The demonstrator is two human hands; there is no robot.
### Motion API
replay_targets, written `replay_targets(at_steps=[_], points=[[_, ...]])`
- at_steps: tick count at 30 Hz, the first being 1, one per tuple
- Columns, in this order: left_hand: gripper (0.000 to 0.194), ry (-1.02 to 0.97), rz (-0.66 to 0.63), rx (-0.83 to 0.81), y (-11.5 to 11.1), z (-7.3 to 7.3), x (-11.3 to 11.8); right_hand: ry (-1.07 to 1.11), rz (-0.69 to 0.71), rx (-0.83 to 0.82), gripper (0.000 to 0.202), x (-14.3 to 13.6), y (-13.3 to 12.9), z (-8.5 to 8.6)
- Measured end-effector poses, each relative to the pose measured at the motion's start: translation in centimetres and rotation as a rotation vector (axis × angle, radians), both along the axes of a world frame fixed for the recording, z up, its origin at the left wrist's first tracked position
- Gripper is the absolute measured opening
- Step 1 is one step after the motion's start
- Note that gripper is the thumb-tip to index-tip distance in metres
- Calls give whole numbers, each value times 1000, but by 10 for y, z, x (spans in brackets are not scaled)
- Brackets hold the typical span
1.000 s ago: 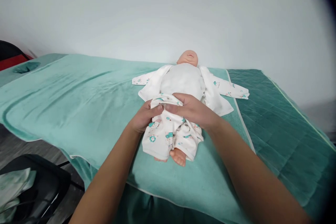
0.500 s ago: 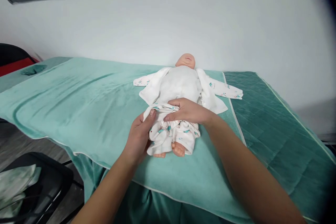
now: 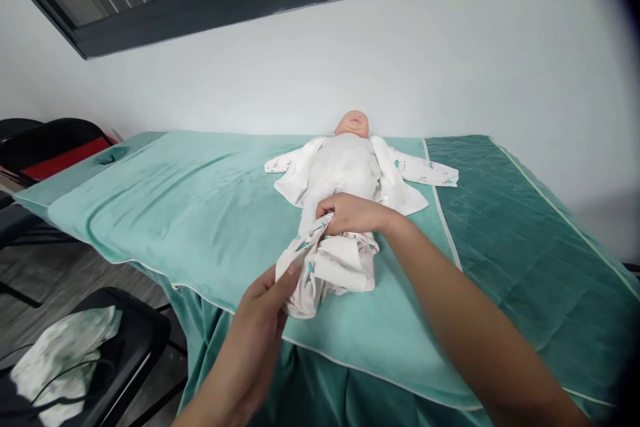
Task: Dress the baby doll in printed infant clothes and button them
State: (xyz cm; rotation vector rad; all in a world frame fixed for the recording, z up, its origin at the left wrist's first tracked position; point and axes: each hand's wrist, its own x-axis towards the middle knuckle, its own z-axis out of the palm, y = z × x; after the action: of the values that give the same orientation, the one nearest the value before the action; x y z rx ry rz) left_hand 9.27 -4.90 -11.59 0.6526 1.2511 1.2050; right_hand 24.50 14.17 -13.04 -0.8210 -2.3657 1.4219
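pinching printed doll pants [image 3: 350,263], left fingers [image 3: 285,284] low, right fingers [image 3: 327,205] higher

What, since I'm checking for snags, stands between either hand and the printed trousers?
Nothing visible: the left hand directly grips the printed trousers, and the right hand pinches them farther up.

A: Central item?
B: One doll [image 3: 345,163], on its back, head toward the wall [image 3: 425,67]; white jacket [image 3: 407,197] open, printed sleeves spread sideways.
A: Lower garment?
B: Printed white trousers [image 3: 347,263], bunched over the legs. Left hand [image 3: 263,310]: gripping one side, thumb uppermost. Right hand [image 3: 353,212]: fingers curled on the upper edge.
A: Surroundings?
B: Pale green cover [image 3: 200,200], beneath; dark green quilted pad [image 3: 515,233], right; black chair [image 3: 143,330], lower left, bearing crumpled cloth [image 3: 63,353]; dark-framed window [image 3: 210,3], above.
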Motion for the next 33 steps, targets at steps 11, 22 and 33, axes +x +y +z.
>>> replay_targets(at_steps=[11, 22, 33], points=[[44, 380, 145, 16, 4, -71, -27, -162, -51, 247, 18, -5, -12, 0], [39, 456, -257, 50, 15, -36, -30, -269, -31, 418, 26, -1, -15, 3], [26, 486, -349, 93, 64, -40, -52, -49, -40, 196, 46, 5, -10, 2]])
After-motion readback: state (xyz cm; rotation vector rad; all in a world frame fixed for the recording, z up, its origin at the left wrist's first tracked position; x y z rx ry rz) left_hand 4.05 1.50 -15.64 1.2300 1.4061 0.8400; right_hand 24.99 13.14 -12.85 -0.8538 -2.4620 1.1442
